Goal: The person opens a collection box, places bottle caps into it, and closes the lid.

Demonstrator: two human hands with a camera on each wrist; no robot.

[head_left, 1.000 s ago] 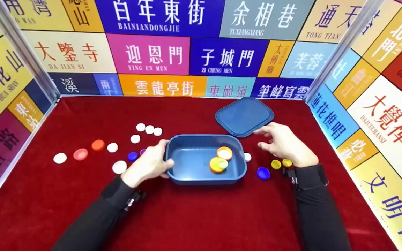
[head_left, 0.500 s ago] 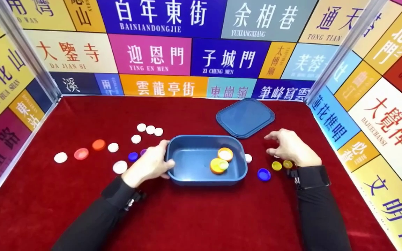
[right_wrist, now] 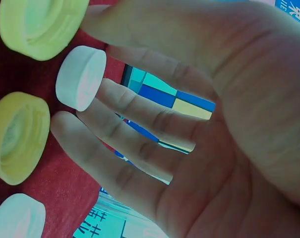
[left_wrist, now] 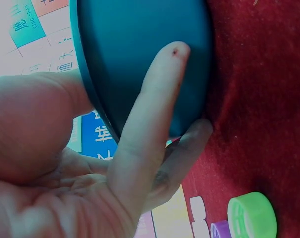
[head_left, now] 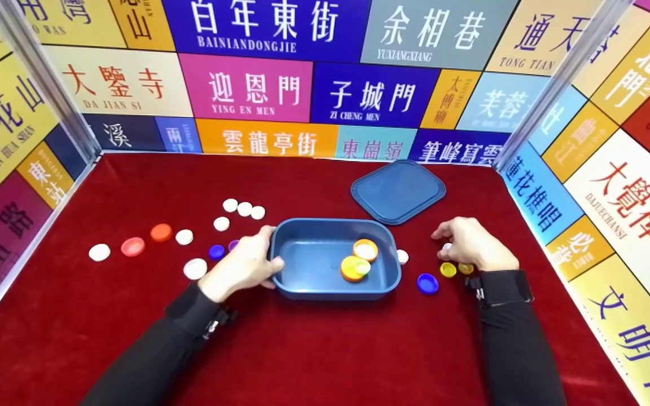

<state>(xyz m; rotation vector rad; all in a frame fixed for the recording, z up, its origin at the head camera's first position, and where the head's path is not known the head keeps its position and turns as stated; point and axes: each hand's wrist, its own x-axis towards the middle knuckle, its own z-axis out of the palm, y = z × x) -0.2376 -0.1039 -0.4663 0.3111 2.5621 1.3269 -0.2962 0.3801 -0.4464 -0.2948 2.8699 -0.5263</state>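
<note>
My left hand (head_left: 246,256) grips the left end of a blue plastic box (head_left: 302,265), thumb over the rim. In the left wrist view, one finger lies straight along the box's outer wall (left_wrist: 140,34). Several bottle caps sit inside at the right: an orange one with white (head_left: 365,251), and an orange one (head_left: 349,273) with a light green one on it. My right hand (head_left: 474,245) reaches down over a white bottle cap (right_wrist: 80,78) on the cloth. Its fingers are around the cap's far side, and no firm pinch shows.
Yellow caps (head_left: 448,269) and a blue cap (head_left: 427,283) lie by my right hand, a white cap (head_left: 402,256) against the box. The blue lid (head_left: 398,192) lies behind. White, red (head_left: 133,246) and blue (head_left: 216,251) caps are scattered left. Printed panels (head_left: 251,90) wall the red cloth.
My right hand has moved away from near the lid, right and down, to the white cap beside the yellow caps. My left hand has kept its hold on the box.
</note>
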